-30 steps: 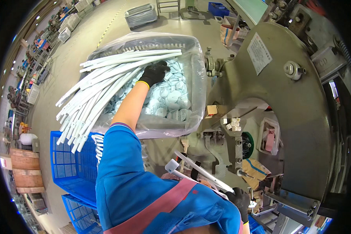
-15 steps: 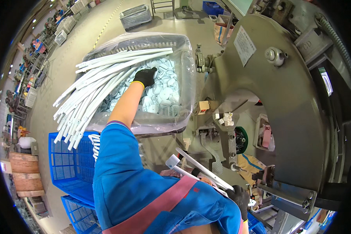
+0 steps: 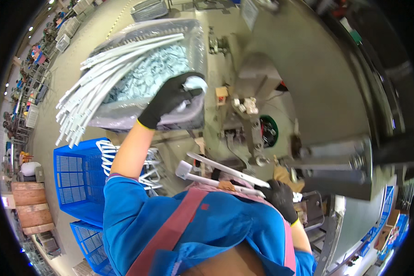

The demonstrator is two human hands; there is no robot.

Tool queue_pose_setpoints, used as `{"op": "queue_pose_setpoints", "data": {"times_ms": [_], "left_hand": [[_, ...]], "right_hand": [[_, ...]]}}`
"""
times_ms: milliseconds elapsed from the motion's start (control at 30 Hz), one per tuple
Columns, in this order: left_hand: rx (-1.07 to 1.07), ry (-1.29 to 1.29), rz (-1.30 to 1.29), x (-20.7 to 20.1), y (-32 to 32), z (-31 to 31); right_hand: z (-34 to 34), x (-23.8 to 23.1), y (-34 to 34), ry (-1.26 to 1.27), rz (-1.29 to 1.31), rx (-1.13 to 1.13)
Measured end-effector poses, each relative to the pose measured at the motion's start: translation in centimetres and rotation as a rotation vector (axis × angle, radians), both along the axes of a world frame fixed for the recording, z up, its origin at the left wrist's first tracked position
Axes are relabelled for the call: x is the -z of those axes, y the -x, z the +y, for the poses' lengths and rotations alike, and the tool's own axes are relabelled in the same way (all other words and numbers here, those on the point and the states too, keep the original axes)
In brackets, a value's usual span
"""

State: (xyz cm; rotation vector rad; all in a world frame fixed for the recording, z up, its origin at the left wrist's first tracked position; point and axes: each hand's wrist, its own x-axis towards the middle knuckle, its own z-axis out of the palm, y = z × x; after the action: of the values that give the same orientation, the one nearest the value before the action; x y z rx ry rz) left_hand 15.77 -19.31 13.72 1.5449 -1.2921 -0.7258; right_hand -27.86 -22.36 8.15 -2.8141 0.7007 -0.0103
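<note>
My left hand (image 3: 170,95), in a black glove with a yellow cuff, is raised over the near right part of the bin and closed on a pale round plate (image 3: 196,83). Below it in the bin lies a heap of pale flat plates (image 3: 168,64). Low at the right, my gloved right hand (image 3: 282,198) grips the end of a white bent tube (image 3: 227,169) in front of my chest. The tube has two long arms, and a small flat plate (image 3: 183,169) sits at the tip of one of them.
Long white tubes (image 3: 94,80) lie across the left side of the plastic-lined bin (image 3: 197,50). Blue crates (image 3: 80,179) stand near left, with white bent frames (image 3: 149,172) beside them. A large grey-green press (image 3: 303,87) fills the right, above a green bucket (image 3: 269,131).
My left hand has come up out of the heap, nearer and to the right, with a round plate in it. The right hand still holds the bent tube. The whole view has shifted.
</note>
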Motion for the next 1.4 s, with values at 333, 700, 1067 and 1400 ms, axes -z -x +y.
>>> {"op": "queue_pose_setpoints", "data": {"times_ms": [333, 700, 1067, 1400], "left_hand": [[0.143, -0.124, 0.042, 4.2, 23.9, 0.0], [-0.231, -0.109, -0.249, 10.3, 27.3, 0.1], [0.039, -0.482, -0.049, 6.0, 23.3, 11.9], [-0.304, -0.286, 0.116, 4.1, 21.7, 12.1]], "right_hand": [[-5.0, -0.7, 8.4, 0.171, -0.141, -0.272], [-8.2, 1.0, 14.4, 0.214, -0.109, -0.325], [-11.0, -1.9, 9.1, 0.2, -0.257, -0.433], [-16.1, -0.1, 2.7, 0.105, -0.373, -0.46]]}}
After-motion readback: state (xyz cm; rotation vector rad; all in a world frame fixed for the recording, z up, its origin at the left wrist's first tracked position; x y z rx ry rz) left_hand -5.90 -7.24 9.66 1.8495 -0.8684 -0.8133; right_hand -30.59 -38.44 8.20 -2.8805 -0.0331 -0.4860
